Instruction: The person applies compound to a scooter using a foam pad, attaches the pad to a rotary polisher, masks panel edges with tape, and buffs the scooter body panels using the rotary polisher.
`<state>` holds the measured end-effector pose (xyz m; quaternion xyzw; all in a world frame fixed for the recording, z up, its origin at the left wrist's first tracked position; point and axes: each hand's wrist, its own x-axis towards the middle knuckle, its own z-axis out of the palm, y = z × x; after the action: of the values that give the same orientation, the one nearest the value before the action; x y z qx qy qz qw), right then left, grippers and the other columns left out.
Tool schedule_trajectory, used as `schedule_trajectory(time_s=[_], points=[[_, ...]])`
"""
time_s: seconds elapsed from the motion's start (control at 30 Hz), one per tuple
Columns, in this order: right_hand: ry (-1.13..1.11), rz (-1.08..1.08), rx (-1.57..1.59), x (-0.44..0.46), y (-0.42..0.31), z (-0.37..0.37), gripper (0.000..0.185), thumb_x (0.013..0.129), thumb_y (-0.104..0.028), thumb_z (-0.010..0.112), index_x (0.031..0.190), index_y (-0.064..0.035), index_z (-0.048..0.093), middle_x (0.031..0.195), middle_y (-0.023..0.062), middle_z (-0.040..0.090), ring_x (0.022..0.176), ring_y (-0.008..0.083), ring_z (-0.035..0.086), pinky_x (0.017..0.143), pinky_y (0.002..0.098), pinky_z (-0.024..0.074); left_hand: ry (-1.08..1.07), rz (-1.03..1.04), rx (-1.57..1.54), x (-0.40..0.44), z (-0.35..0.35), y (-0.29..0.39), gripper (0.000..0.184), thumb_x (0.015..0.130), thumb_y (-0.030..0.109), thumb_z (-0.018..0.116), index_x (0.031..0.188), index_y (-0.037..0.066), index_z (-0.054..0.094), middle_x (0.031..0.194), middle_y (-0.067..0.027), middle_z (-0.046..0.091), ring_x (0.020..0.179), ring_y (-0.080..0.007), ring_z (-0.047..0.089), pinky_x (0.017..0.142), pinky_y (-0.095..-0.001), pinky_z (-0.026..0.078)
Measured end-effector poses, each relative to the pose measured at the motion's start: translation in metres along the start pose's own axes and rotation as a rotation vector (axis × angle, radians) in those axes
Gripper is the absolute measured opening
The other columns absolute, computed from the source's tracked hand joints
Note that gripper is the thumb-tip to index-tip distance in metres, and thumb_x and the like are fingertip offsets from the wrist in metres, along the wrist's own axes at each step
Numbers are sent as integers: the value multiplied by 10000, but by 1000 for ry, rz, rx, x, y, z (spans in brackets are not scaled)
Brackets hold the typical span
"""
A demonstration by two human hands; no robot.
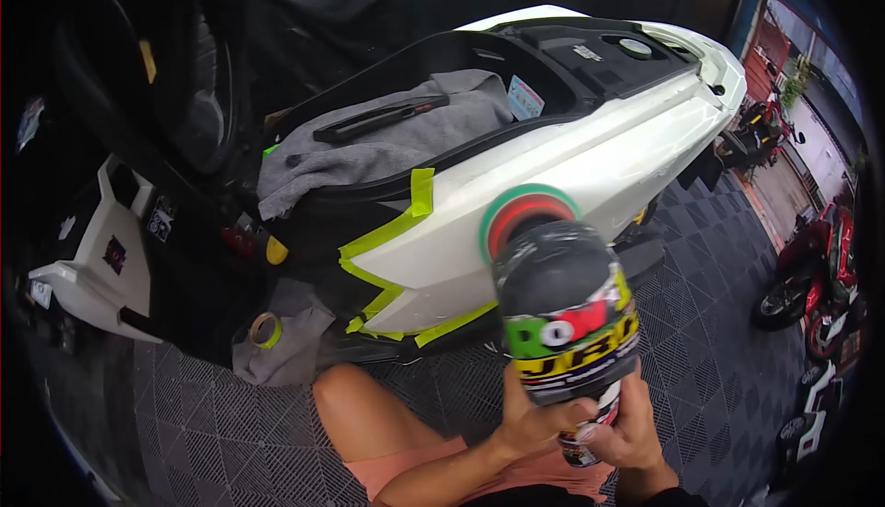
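Left hand (542, 421) and right hand (634, 426) clasped a polisher (567, 313), likely steadying its pad (524, 209) against the scooter (433, 253), whose tape (422, 194) probably shielded edges.

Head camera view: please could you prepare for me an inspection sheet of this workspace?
Surface: scooter's white side panel, edges partly lined with yellow-green masking tape; patterned dark floor below.
Job's things: polisher, its red pad at the panel; pad blurred, perhaps spinning; contact face hidden.
Clutter: grey towel in the under-seat compartment, long black part lying on it; tape roll on a grey cloth.
Hands: left hand and right hand both grip the polisher.
Cables: nothing seen.
Surroundings: black sheeting behind; red motorcycle at the picture's right.
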<state>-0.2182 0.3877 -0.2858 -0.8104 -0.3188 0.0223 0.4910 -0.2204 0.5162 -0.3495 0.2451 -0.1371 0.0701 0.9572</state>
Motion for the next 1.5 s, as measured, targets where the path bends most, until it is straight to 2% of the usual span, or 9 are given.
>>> schedule_trajectory(time_s=[0.03, 0.1, 0.17, 0.37, 0.53, 0.73, 0.77, 0.9, 1.5], points=[[-61, -14, -81, 3, -6, 1, 884, 740, -352, 765, 1321, 121, 296, 1154, 251, 567, 1043, 332, 608, 884, 371, 473, 23, 64, -44, -1, 0, 1, 624, 706, 166, 807, 1205, -41, 496, 1090, -129, 614, 1002, -208, 605, 886, -339, 487], [-183, 63, -117, 6, -14, 5, 843, 752, -357, 758, 1308, 96, 316, 1156, 276, 558, 1052, 382, 603, 824, 393, 510, -8, 52, 319, -6, -3, 16, 913, 758, 742, 507, 1158, -79, 501, 1017, -171, 570, 1035, -313, 538, 907, -445, 439], [-233, 35, -40, 15, -18, 6, 791, 777, -347, 740, 1299, 84, 329, 1150, 291, 561, 1042, 419, 592, 804, 402, 520, 68, 142, 195, -11, -10, 9, 945, 740, 773, 483, 1156, -75, 491, 996, -156, 563, 1033, -299, 535, 899, -427, 440], [-12, -1, -17, -4, 3, -2, 904, 714, -312, 793, 1322, 134, 294, 1124, 229, 588, 1038, 284, 612, 881, 353, 475, -17, 33, 14, 5, 5, 6, 538, 719, 158, 784, 1162, -14, 534, 1061, -102, 626, 932, -176, 617, 842, -308, 496], [64, 7, 114, -2, 19, 12, 912, 694, -334, 810, 1305, 125, 311, 1081, 233, 607, 963, 310, 644, 843, 353, 496, 22, 33, 68, 1, 2, 4, 573, 698, 153, 810, 1169, -17, 532, 1107, -104, 608, 951, -185, 607, 831, -294, 492], [-117, -66, -32, 13, 34, 34, 823, 687, -421, 794, 1262, 46, 434, 1031, 259, 612, 869, 427, 640, 765, 413, 539, -50, 198, 275, -15, -51, -8, 930, 682, 710, 639, 1305, 53, 424, 1010, -119, 542, 1043, -286, 493, 991, -474, 340], [-103, -99, -18, 13, 42, 37, 821, 683, -419, 796, 1261, 43, 440, 1035, 256, 612, 863, 420, 643, 760, 409, 542, -77, 219, 196, -14, -59, -13, 813, 636, 614, 742, 1124, 7, 511, 1043, -99, 512, 1131, -280, 449, 1019, -431, 335], [-60, -172, 14, 3, 85, 33, 858, 624, -399, 832, 1259, 37, 456, 1006, 216, 631, 831, 378, 662, 737, 384, 546, -76, 209, 365, -15, -69, -40, 893, 679, 695, 659, 1296, 90, 434, 1010, -91, 538, 1068, -283, 487, 996, -481, 332], [152, -146, 334, 0, 157, 21, 833, 566, -350, 869, 1183, 62, 491, 1057, 182, 626, 893, 298, 668, 793, 347, 521, -327, 174, 1040, 11, -117, -71, 790, 665, 280, 826, 1294, 20, 424, 1224, -107, 558, 1122, -220, 549, 1030, -363, 363]])
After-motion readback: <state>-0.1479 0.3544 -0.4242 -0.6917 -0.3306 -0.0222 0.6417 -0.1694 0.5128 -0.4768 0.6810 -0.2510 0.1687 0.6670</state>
